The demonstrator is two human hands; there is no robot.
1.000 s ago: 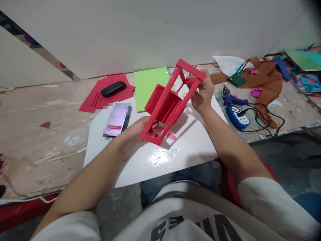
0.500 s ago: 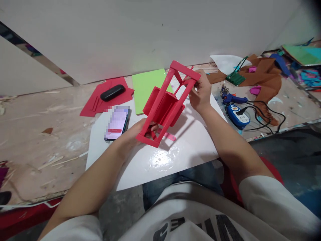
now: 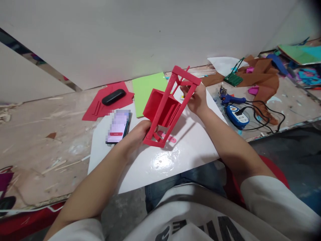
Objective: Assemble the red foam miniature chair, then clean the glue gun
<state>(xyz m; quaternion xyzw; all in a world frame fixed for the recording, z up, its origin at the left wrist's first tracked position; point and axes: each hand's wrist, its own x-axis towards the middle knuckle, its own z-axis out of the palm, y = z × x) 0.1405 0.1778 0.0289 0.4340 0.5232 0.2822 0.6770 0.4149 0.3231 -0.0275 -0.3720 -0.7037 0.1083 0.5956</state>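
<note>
A red model frame, with long bars, short end pieces and a box-like seat in its middle, is held tilted above a white board. My left hand grips the frame's lower left end, its fingers partly hidden behind the bars. At the upper right end, my right hand is closed with bent fingers around the frame, near a thin red stick; the end piece partly covers the fingertips. Beneath the frame lies a small pink strip-shaped tool on the board.
Left of the frame lie a phone and red sheets under a black case. A lime green sheet lies behind. To the right are a blue glue gun, a corded blue box, a green model and brown scraps.
The red frame has turned a little, showing more of the seat's side, and its lower end has shifted right. My right hand has moved slightly down and left. Both hands keep hold.
</note>
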